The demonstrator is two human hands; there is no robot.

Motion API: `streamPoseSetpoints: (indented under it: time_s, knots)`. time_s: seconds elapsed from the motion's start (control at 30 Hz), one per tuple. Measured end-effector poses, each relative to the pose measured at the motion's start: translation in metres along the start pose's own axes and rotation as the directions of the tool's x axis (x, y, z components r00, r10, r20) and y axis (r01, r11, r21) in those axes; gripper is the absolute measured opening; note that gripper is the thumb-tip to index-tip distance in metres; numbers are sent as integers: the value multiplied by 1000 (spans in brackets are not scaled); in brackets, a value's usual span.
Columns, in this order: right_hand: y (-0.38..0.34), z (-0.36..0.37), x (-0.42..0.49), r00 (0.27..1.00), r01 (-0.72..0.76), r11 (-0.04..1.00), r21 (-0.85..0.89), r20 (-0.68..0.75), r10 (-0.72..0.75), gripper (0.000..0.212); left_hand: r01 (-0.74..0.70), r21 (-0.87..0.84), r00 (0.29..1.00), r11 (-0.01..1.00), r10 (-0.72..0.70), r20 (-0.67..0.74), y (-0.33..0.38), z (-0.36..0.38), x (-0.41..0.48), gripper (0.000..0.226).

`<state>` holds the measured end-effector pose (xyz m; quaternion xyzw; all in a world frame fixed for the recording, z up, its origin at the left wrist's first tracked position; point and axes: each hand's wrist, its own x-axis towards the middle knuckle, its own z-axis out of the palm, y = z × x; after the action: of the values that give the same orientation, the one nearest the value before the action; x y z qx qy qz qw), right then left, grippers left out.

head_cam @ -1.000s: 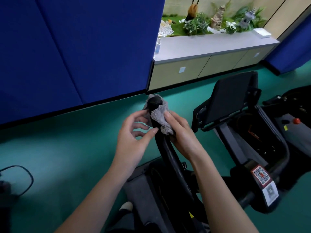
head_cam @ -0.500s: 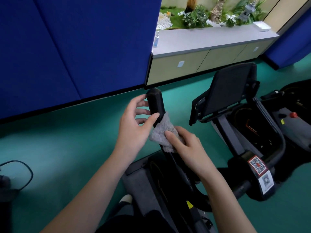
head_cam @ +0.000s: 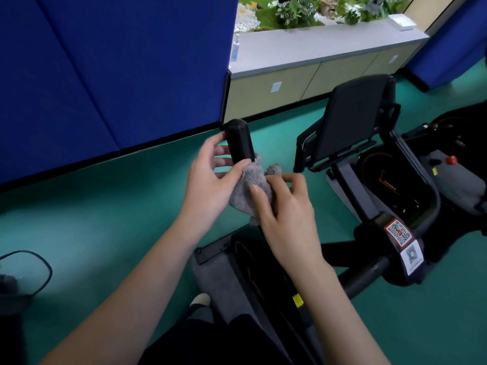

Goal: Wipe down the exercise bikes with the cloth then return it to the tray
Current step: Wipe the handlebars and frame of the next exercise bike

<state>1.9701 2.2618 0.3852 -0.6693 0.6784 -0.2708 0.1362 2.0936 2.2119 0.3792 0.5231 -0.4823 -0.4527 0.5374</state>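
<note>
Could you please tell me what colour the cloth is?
The cloth is plain grey, clearest in the head view.

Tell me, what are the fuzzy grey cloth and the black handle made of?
The cloth looks like soft terry or microfibre fabric: its grey surface is fuzzy and it bunches into folds. The handle looks like matte black rubber or foam over a hard bar: it is smooth, with a rounded end and no shine. The picture cannot settle which of the two it is.
</note>
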Motion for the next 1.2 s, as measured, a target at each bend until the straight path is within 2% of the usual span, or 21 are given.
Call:
streamPoseSetpoints:
  time_s: [0.1, 0.23, 0.37, 0.43, 0.5, 0.57, 0.63, 0.7, 0.87, 1.03, 1.2]
  knots:
    - [2, 6, -4, 996, 7, 998, -56, -85, -11, 24, -5, -5, 1000, 1000, 5, -3, 1, -1, -1, 50]
    - [14, -5, -27, 996, 34, 990, -140, -78, -45, 14, -22, 17, 1000, 1000, 22, -1, 0, -3, 0, 51]
    - [33, -26, -52, 999, -10, 996, -88, -52, 5, 19, -34, 91, 999, 995, 35, -5, -3, -4, -2, 55]
    - [32, -30, -48, 996, -41, 998, -42, -84, 37, 10, -133, 227, 990, 965, 141, -19, -3, -4, -6, 64]
    - [23, -27, -38, 993, -40, 999, -36, -109, 36, 15, -329, 424, 931, 843, 365, -3, -5, -5, -11, 67]
    - [14, -18, -28, 996, -13, 999, -52, -92, 9, 19, -516, 590, 814, 622, 570, 112, -8, -6, -15, 57]
    - [10, -9, -25, 997, -5, 997, -80, -73, -1, 18, -660, 614, 702, 434, 647, 298, -11, -5, -17, 36]
    - [10, -7, -29, 996, -3, 993, -115, -85, -7, 13, -743, 557, 643, 371, 629, 438, -15, -4, -18, 19]
    - [29, -22, -58, 995, -58, 987, -151, -90, 45, 13, -770, 521, 634, 368, 530, 562, -21, -8, -14, 23]
    - [33, -30, -66, 977, -141, 983, -119, -177, 119, 8, -775, 500, 630, 386, 533, 565, -20, -9, -12, 20]
    - [12, -8, -46, 982, -104, 990, -91, -168, 88, 11, -778, 496, 625, 385, 551, 552, -24, -10, -12, 18]
